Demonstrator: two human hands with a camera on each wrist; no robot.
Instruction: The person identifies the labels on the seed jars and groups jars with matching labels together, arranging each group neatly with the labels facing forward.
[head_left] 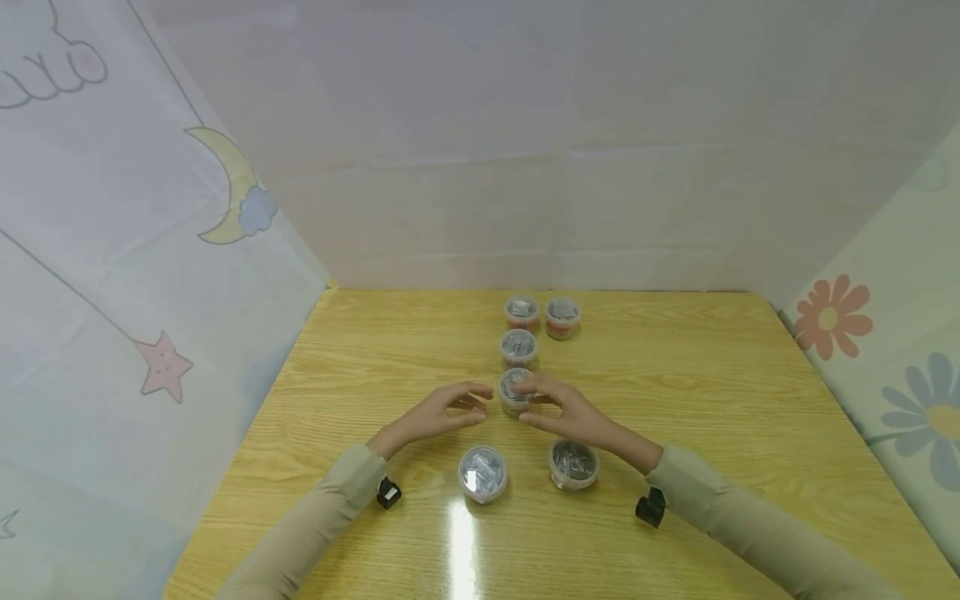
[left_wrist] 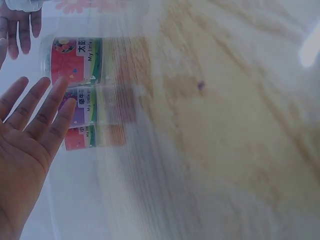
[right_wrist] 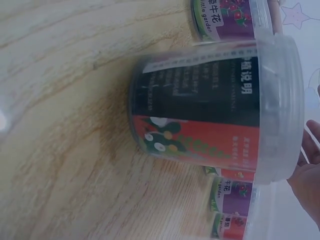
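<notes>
Both hands are at the middle of the table, on either side of a round clear-lidded plastic tub. My left hand is just left of it, apart from it, fingers relaxed. In the left wrist view that hand's fingers are spread before a tub with a red label. My right hand reaches over the tub's right side with loosely bent fingers; whether they touch it cannot be told. A tub with a black and red label fills the right wrist view, partly hiding the right hand.
Behind the middle tub stands another tub, then a back left tub and a back right tub. Nearer me are a front left tub and a front right tub. Printed cloth walls enclose the wooden table.
</notes>
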